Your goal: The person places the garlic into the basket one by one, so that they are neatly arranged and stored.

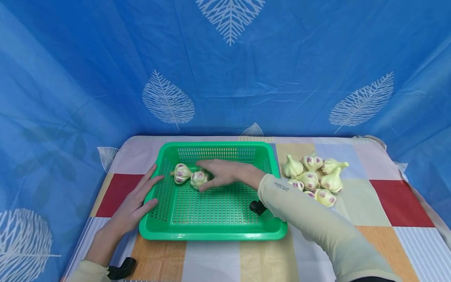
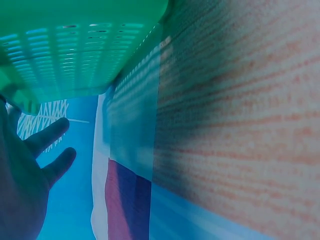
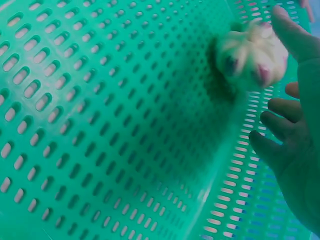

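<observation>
Two garlic bulbs [image 1: 182,173] with purple marks lie side by side in the left half of a green slotted plastic basket [image 1: 211,236]. Over the basket, my right hand [image 1: 224,172] has its thumb and fingers spread just right of the nearer bulb [image 1: 198,179]. In the right wrist view a bulb [image 3: 250,57] sits on the basket floor by the thumb, and nothing is gripped by the fingers. My left hand [image 1: 132,206] is at the basket's left side, fingers extended with the tips right at the rim; the left wrist view shows its fingers apart beside the basket wall.
Several more garlic bulbs [image 1: 309,180] are heaped on the patchwork tablecloth [image 1: 366,199], right of the basket and partly behind my right forearm. A blue curtain [image 1: 225,98] with white leaf prints hangs behind the table and along both sides.
</observation>
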`<state>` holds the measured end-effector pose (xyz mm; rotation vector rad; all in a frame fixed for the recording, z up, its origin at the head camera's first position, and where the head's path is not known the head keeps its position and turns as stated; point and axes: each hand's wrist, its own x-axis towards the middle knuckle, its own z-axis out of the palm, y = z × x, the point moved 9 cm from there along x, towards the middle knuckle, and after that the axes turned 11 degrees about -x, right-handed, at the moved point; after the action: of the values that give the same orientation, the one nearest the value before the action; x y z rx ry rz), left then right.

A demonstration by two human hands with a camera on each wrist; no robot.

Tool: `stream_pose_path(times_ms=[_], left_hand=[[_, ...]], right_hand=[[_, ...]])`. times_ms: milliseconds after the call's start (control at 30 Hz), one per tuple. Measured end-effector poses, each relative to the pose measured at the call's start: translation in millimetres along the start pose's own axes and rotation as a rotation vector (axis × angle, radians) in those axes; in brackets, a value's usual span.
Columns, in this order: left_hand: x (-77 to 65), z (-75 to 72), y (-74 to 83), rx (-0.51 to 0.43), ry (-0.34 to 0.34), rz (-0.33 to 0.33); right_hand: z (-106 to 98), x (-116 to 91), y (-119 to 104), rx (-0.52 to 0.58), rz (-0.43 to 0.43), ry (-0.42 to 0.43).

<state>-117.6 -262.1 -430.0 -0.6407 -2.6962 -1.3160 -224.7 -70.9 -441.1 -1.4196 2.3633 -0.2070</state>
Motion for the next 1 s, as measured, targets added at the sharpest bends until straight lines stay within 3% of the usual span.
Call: stream_pose_path(times_ms=[267, 467, 700, 1000], left_hand=[[-1.1, 0.6, -0.2, 0.004, 0.0, 0.009], [-0.8, 1.2, -0.4, 0.008, 0.002, 0.016], [-0.7, 2.3, -1.2, 0.007, 0.003, 0.019], [-1.8, 3.2, -3.5, 0.006, 0.012, 0.015]], right_hand=[[-17.6, -16.9, -8.6, -0.028, -0.025, 0.026], [-29.6, -39.1, -17.9, -0.175, -0.005, 0.042], [-39.1, -74.9, -24.0, -0.299, 0.026, 0.07], [-27.2, -131.1, -10.7, -0.279, 0.111, 0.16]])
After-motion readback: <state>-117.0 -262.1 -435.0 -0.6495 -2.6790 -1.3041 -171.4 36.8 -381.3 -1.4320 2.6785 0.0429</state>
